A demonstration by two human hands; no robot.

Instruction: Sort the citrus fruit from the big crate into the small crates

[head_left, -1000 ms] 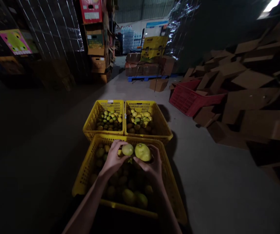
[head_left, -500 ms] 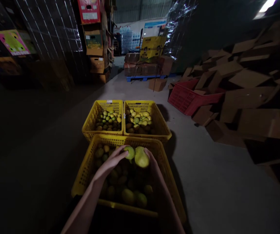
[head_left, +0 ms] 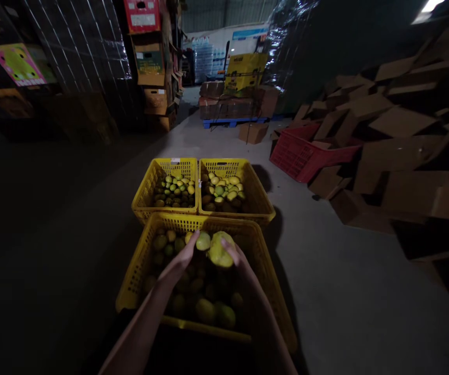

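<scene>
My left hand (head_left: 186, 251) holds a small, round, pale green lemon (head_left: 203, 241); its fingers are partly hidden behind the fruit. Closed around a larger, lumpy yellow-green lemon (head_left: 220, 251) is my right hand (head_left: 235, 254), with the thumb across its upper side. The two fruits are side by side, nearly touching. Both hands are over the front yellow crate (head_left: 131, 281), which contains several green and yellowish lemons (head_left: 206, 311) in deep shadow.
Behind stand two more yellow crates, the left one (head_left: 140, 195) and the right one (head_left: 261, 195), both with smaller yellow and green lemons. A red crate (head_left: 297, 159) and piled cardboard (head_left: 396, 151) lie right. Farther back are a loaded blue pallet (head_left: 228, 123) and stacked boxes (head_left: 154, 67).
Both fruits have shifted slightly left. My left hand has turned, its fingers no longer over the top of the small lemon. My right thumb has come across the larger one.
</scene>
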